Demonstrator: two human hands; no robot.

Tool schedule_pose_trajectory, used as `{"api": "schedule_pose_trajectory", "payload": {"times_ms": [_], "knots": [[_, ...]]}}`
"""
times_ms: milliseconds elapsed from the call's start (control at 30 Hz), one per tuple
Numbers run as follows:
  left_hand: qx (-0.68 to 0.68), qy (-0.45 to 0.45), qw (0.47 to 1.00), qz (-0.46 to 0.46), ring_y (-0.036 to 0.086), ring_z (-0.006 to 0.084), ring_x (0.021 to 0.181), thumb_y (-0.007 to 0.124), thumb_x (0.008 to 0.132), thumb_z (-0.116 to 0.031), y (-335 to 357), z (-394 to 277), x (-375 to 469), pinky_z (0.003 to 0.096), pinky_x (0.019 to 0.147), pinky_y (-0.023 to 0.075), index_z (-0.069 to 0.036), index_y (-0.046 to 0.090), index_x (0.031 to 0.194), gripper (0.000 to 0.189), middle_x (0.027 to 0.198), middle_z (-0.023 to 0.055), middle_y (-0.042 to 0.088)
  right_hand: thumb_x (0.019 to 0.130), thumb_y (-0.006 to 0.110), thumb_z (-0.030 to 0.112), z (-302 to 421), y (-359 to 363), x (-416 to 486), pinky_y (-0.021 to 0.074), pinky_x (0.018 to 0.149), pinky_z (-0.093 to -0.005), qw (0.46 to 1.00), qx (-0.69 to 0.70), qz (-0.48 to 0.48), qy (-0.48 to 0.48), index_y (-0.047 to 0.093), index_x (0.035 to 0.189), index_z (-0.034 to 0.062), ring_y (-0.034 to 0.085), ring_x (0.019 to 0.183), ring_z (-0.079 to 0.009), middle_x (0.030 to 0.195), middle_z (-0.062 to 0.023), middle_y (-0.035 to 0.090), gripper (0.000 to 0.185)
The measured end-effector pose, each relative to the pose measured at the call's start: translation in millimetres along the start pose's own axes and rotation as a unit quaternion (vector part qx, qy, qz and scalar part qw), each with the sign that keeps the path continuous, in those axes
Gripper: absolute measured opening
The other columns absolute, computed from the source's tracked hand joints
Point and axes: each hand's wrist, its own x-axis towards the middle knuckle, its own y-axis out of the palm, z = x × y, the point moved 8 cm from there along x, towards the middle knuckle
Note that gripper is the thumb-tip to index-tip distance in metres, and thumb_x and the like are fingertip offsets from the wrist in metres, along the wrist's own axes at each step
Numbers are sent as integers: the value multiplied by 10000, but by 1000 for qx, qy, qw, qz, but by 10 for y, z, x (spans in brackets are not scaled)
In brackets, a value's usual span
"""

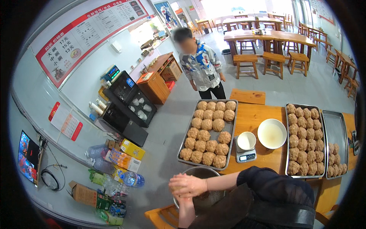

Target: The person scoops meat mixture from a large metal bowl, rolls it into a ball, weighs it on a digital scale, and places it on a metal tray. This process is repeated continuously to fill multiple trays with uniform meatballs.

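My right hand (pixel 194 184) lies over my left hand (pixel 183 194), the two cupped together above the left part of a large metal pot (pixel 207 171). Between them shows a bit of a ball of minced meat (pixel 178 188), mostly hidden by the fingers. Beyond the pot a metal tray (pixel 232 120) holds rows of large meatballs (pixel 218 124). To its right a white bowl (pixel 246 140) rests on a digital kitchen scale (pixel 246 157), beside a larger white bowl of cloudy liquid (pixel 271 134). Farther right are a second tray full of meatballs (pixel 302 132) and a partly filled tray (pixel 336 126).
A person (pixel 201 64) stands beyond the wooden table (pixel 257 114). A wooden chair (pixel 163 216) is close by the pot. Water bottles (pixel 133 179) and boxes (pixel 133 148) lie on the floor at left, near a black cabinet (pixel 125 128). A wooden stool (pixel 247 96) adjoins the table's far edge.
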Motion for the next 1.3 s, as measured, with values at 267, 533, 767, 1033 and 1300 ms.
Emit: {"api": "schedule_pose_trajectory", "payload": {"times_ms": [267, 533, 767, 1033, 1300], "knots": [[-321, -133, 937, 27, 444, 246, 1338, 490, 963, -531, 496, -146, 60, 477, 1097, 394, -156, 457, 1401, 578, 1422, 85, 474, 1016, 479, 375, -306, -468, 452, 384, 1093, -452, 970, 133, 2, 204, 514, 1382, 88, 498, 1301, -334, 1379, -165, 540, 466], [-289, -155, 945, -19, 493, 213, 1288, 502, 956, -572, 578, -54, 108, 444, 1083, 412, -164, 489, 1387, 593, 1370, 56, 530, 871, 672, 143, -126, -769, 388, 501, 894, -405, 984, -16, -152, 88, 694, 1034, 76, 631, 1056, -286, 1073, -77, 691, 178], [-275, -159, 948, 3, 470, 221, 1316, 509, 951, -567, 240, 114, 225, 474, 1090, 405, -199, 493, 1389, 573, 1389, 42, 520, 962, 573, 253, -301, -305, 214, 443, 1003, -446, 980, -133, -71, 127, 624, 1230, 101, 561, 1227, -282, 1301, -132, 593, 313], [-362, -157, 917, 57, 461, 208, 1319, 514, 966, -554, 752, -261, 23, 447, 1136, 351, -223, 471, 1406, 553, 1405, 35, 515, 962, 559, 243, -176, -572, 364, 369, 1085, -481, 988, 13, -79, 131, 577, 1306, 91, 508, 1300, -291, 1339, -136, 572, 377], [-205, -186, 959, 63, 470, 211, 1313, 520, 939, -617, 671, 447, 229, 446, 1096, 397, -182, 456, 1425, 656, 1434, 26, 482, 927, 620, 224, 141, -983, -126, 407, 1032, -505, 975, -182, -118, 55, 639, 1189, 84, 530, 1267, -305, 1282, -136, 595, 297]]}}
